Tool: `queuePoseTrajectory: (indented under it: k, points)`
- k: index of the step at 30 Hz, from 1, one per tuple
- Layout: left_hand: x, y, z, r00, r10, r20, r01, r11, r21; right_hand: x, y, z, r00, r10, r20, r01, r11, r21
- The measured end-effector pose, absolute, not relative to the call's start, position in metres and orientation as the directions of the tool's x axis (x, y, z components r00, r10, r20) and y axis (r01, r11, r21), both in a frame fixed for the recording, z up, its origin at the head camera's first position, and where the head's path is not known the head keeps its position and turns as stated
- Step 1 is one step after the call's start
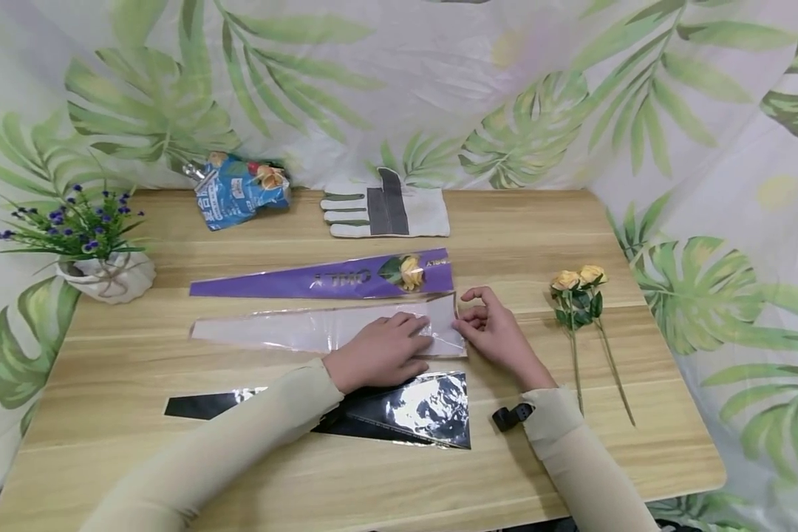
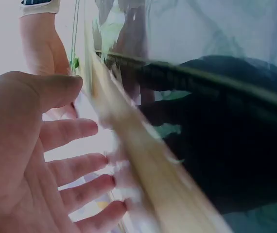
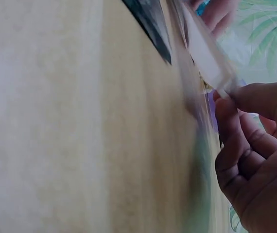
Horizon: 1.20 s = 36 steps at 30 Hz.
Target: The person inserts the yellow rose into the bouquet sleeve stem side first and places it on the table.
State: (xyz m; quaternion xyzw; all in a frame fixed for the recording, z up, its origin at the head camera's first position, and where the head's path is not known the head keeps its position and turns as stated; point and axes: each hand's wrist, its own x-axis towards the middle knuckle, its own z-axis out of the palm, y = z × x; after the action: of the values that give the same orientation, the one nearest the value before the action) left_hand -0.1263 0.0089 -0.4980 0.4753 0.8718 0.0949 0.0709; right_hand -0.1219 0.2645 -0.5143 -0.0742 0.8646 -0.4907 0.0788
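Observation:
A tapered white flower sleeve [image 1: 292, 329] with a clear, glossy edge lies across the middle of the table. My left hand [image 1: 382, 347] rests on it near the wide end, and in the left wrist view its fingers [image 2: 80, 162] are spread and nearly straight. At the wide end's right edge is my right hand [image 1: 495, 329]; in the right wrist view its thumb and forefinger pinch the white sleeve [image 3: 209, 56] at the edge. A purple sleeve [image 1: 273, 279] printed with a yellow rose lies just beyond. Nearer me lies a black sleeve [image 1: 432, 406], partly hidden under my left forearm.
Two yellow artificial roses [image 1: 578, 295] lie at the right of the wooden table [image 1: 346, 488]. A white and grey work glove [image 1: 425, 210] and a blue pouch [image 1: 239, 192] are along the back edge. Potted purple flowers [image 1: 109, 277] stand at the left.

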Motion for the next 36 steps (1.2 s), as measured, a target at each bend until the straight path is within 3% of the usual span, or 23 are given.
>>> queuePoseTrajectory:
  k: [8, 14, 29, 32, 36]
  points:
    - [-0.127, 0.014, -0.502, -0.559, 0.828, -0.044, 0.808, 0.556, 0.195, -0.12, 0.263, -0.515, -0.983, -0.177, -0.047, -0.058, 0.543, -0.838]
    - [-0.127, 0.017, -0.501, -0.533, 0.843, -0.066, 0.831, 0.537, 0.144, -0.116, 0.268, -0.515, -0.978, -0.205, -0.036, -0.078, 0.52, -0.851]
    - [-0.136, 0.024, -0.501, -0.498, 0.867, 0.012, 0.865, 0.496, 0.071, -0.112, 0.266, -0.516, -0.974, -0.227, 0.006, -0.129, 0.529, -0.839]
    - [-0.139, 0.026, -0.504, -0.524, 0.852, -0.004, 0.843, 0.52, 0.137, -0.112, 0.264, -0.517, -0.971, -0.237, 0.018, -0.147, 0.54, -0.829]
    - [-0.147, 0.028, -0.507, -0.603, 0.798, -0.018, 0.749, 0.573, 0.332, -0.112, 0.261, -0.514, -0.969, -0.245, 0.028, -0.166, 0.565, -0.808]
